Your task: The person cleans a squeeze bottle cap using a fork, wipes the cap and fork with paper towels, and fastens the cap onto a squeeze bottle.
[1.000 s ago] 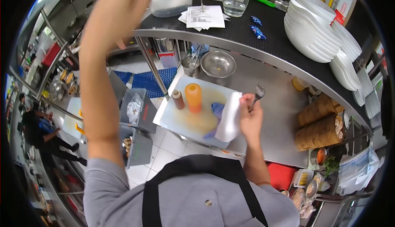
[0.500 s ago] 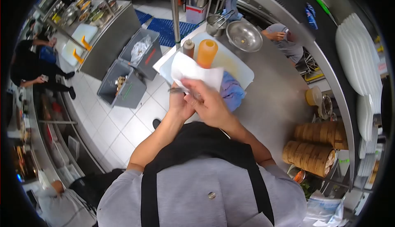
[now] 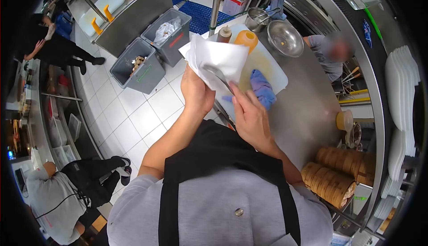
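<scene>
My left hand (image 3: 196, 91) is closed around the lower left edge of a white paper towel (image 3: 227, 59), which spreads open above it. In my right hand (image 3: 252, 117) is the handle of a metal fork (image 3: 221, 76). The fork's head lies against the paper, pointing up and left; its tines are hard to make out. Behind the paper are an orange squeeze bottle (image 3: 246, 40) and a brown sauce bottle (image 3: 224, 34). A crumpled blue cloth (image 3: 262, 90) rests on the white cutting board (image 3: 277, 74), right of my hands.
A metal bowl (image 3: 285, 38) and a small pot (image 3: 257, 19) stand behind the board. Bamboo steamers (image 3: 327, 183) are at the right, below stacked white plates (image 3: 400, 90). Grey bins (image 3: 145, 79) stand on the floor at the left. Other people are at left and behind the counter.
My right hand has moved down and right, drawing away from my left. The fork now shows against the paper, which is spread wider. The view has shifted, and the co-workers have changed posture.
</scene>
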`<state>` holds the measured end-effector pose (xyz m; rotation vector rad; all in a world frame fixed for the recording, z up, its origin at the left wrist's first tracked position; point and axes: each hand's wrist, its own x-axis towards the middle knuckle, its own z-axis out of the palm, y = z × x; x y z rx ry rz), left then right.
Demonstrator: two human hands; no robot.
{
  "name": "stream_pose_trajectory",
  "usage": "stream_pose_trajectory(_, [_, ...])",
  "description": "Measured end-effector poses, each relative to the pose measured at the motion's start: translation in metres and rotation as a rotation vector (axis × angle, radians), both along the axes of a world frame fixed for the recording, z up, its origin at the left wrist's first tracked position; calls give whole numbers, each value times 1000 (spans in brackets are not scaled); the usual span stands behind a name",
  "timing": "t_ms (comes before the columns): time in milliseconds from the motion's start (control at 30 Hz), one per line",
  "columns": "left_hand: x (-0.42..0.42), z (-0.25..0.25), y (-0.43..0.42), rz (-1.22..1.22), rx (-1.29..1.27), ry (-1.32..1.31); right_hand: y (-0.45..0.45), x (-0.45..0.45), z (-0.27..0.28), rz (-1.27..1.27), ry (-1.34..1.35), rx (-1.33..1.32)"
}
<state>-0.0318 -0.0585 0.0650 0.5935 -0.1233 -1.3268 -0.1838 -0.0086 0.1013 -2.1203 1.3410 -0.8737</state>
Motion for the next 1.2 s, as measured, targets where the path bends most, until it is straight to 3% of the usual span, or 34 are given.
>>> stream_pose_trajectory(133, [-14, 4, -2, 34, -6, 36, -7, 3, -22, -10, -95, -94])
stream_pose_trajectory(300, [-14, 15, 4, -60, -41, 0, -8, 4, -22, 15, -176, 14])
stream_pose_trajectory(467, [-12, 25, 7, -199, -100, -22, -14, 0, -41, 19, -483, 16])
stream_pose_trajectory(600, [-14, 29, 6, -238, -73, 20, -16, -15, -37, 57, -438, 13])
stream_pose_trajectory(700, [-19, 34, 10, -280, -99, -105, -17, -19, -23, 14, -350, -23])
stream_pose_trajectory(767, [-20, 33, 11, -298, -121, -106, -18, -21, -24, -19, -306, -175])
stream_pose_trajectory(900, [-22, 36, 12, -348, -180, -145, -15, -20, -29, -1, -378, -158])
stream_pose_trajectory(933, [-22, 33, 12, -344, -182, -148, -8, -19, -27, 14, -511, 87])
stream_pose_trajectory(1000, [-24, 22, 10, -296, -343, -231, -1, -20, -27, 30, -643, 330])
stream_pose_trajectory(1067, [-24, 17, 7, -306, -376, -317, 2, -24, -31, 194, -1188, 915])
stream_pose_trajectory(1133, [-25, 18, 5, -318, -410, -399, 2, -20, -36, 159, -1197, 909])
stream_pose_trajectory(1200, [-30, 24, 4, -347, -453, -335, -6, -24, -54, 125, -1088, 603])
